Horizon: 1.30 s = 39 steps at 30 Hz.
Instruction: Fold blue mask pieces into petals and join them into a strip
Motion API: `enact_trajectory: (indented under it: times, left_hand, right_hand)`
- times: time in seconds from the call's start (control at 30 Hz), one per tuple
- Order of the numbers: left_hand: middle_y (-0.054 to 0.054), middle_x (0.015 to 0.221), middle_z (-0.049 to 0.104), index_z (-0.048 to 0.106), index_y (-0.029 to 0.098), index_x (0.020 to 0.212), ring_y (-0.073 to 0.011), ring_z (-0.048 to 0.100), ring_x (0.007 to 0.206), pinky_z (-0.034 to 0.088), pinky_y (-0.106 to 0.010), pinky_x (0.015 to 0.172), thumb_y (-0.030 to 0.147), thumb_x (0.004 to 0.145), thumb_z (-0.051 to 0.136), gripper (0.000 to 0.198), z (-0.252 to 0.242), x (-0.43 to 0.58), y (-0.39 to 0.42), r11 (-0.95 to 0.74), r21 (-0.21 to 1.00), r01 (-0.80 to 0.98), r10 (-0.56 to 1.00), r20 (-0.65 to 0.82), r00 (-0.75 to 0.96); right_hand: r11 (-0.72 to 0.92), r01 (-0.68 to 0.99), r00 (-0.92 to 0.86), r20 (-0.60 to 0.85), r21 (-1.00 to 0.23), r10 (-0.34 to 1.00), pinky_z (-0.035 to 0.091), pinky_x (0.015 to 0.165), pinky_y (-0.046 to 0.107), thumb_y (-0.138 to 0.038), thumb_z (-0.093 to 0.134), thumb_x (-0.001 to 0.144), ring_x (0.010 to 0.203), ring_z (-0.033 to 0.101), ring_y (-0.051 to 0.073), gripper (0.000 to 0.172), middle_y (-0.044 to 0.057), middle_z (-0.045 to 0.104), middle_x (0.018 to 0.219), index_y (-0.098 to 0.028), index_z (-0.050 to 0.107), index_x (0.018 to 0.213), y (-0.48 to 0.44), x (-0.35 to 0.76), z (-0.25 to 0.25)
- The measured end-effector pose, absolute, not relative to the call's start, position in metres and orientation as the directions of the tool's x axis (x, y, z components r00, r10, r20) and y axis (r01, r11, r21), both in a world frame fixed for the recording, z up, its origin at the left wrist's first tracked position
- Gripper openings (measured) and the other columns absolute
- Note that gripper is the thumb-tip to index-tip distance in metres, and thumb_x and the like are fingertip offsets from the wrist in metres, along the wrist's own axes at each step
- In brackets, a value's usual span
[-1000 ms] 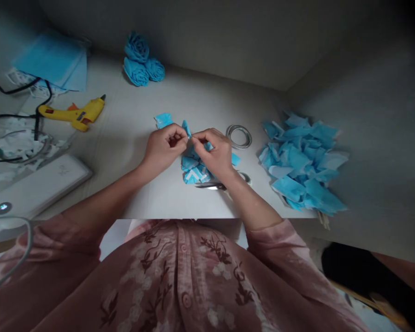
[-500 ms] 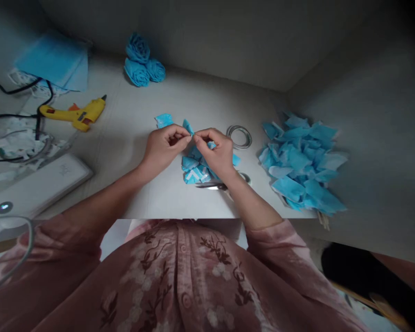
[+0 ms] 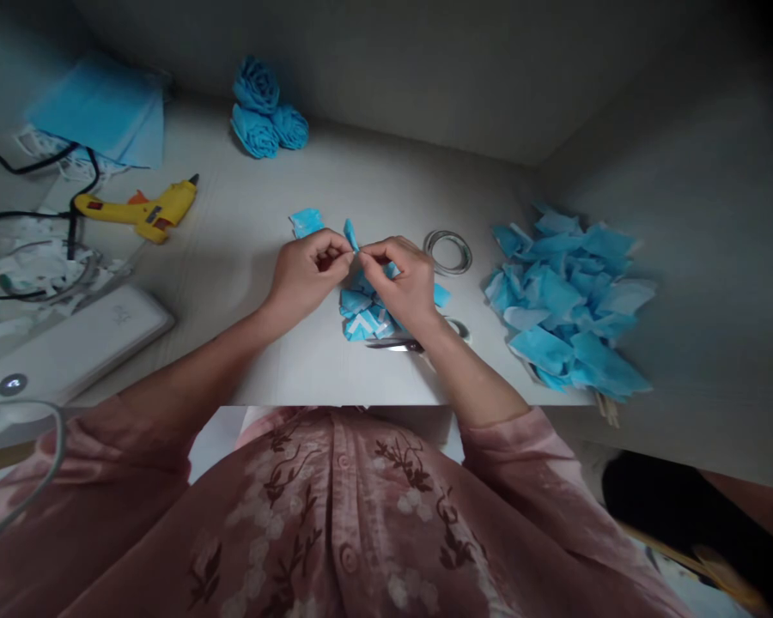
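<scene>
L hand & R hand: grip pinched on blue pc; scissors nr tbl front edge.

The tape lies on the table. Just left of the tape is the right hand, further left the left hand, the piece between them at their fingertips. A swatch lies left of the tape, slightly behind. Left and before the tape are the scraps; before it, the scissors, partly beneath the right wrist. Well left and behind are the flowers and, further left, the masks; far left, the glue gun; far left and before, the power bank. Right of the tape lies the heap.
</scene>
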State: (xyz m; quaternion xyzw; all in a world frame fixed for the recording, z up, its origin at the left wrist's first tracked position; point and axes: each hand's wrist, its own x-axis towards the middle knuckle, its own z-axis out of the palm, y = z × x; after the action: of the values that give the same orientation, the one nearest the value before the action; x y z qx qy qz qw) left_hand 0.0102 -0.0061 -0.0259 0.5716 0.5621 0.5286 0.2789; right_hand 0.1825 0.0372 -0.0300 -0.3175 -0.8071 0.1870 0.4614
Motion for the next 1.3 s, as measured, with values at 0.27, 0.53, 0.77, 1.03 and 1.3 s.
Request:
enact_trajectory:
  times: [0.27, 0.53, 0.77, 1.03, 1.3]
  left_hand:
    - [0.004, 0.068, 0.063, 0.067, 0.02, 0.076, -0.0116, 0.056, 0.065, 0.042, -0.024, 0.064, 0.013, 0.08, 0.064, 0.009, -0.023, 0.009, -0.007, -0.239, 0.897, 0.373, 0.935, 0.315, -0.16]
    - [0.002, 0.074, 0.062, 0.067, 0.021, 0.083, -0.0119, 0.053, 0.067, 0.041, -0.025, 0.064, 0.019, 0.092, 0.067, 0.008, -0.028, 0.007, -0.005, -0.26, 0.935, 0.242, 0.916, 0.318, -0.245]
    - [-0.002, 0.087, 0.066, 0.07, 0.02, 0.1, -0.0125, 0.06, 0.07, 0.044, -0.024, 0.059, 0.032, 0.097, 0.069, 0.013, -0.013, -0.001, -0.002, -0.039, 0.986, -0.162, 0.985, 0.012, -0.169]
    - [0.001, 0.064, 0.061, 0.062, 0.019, 0.068, -0.0093, 0.051, 0.056, 0.039, -0.023, 0.055, 0.02, 0.08, 0.075, 0.018, -0.013, -0.002, -0.002, 0.009, 0.989, -0.145, 0.996, -0.022, -0.088]
    - [0.002, 0.062, 0.061, 0.057, 0.021, 0.064, -0.0104, 0.05, 0.056, 0.041, -0.025, 0.055, 0.021, 0.077, 0.075, 0.022, -0.017, -0.001, -0.001, -0.049, 0.998, -0.025, 0.994, 0.046, -0.095]
  right_hand:
    - [0.557, 0.224, -0.325, 0.477, -0.8, 0.816, 0.056, 0.079, 0.03, -0.029, 0.065, 0.095, 0.077, 0.068, 0.015, 0.016, 0.0, 0.075, 0.081, -0.021, 0.072, 0.084, 0.038, 0.181, -0.027]
    - [0.365, 0.019, -0.27, 0.347, -0.931, 0.898, 0.054, 0.072, 0.026, -0.038, 0.073, 0.09, 0.072, 0.065, 0.012, 0.019, -0.002, 0.071, 0.075, -0.021, 0.072, 0.081, 0.044, 0.181, -0.024]
    - [0.228, -0.093, -0.311, 0.246, -0.969, 0.918, 0.056, 0.073, 0.027, -0.058, 0.083, 0.085, 0.071, 0.064, 0.012, 0.037, -0.002, 0.071, 0.074, -0.023, 0.073, 0.08, 0.043, 0.182, -0.02]
    - [0.148, -0.068, -0.381, 0.163, -0.987, 0.91, 0.059, 0.076, 0.028, -0.069, 0.079, 0.084, 0.074, 0.067, 0.012, 0.048, -0.001, 0.074, 0.081, -0.023, 0.076, 0.093, 0.044, 0.182, -0.023]
    - [0.198, 0.077, -0.433, 0.146, -0.977, 0.89, 0.044, 0.06, 0.025, -0.076, 0.081, 0.077, 0.063, 0.049, 0.01, 0.057, -0.005, 0.058, 0.066, -0.022, 0.066, 0.073, 0.043, 0.181, -0.022]
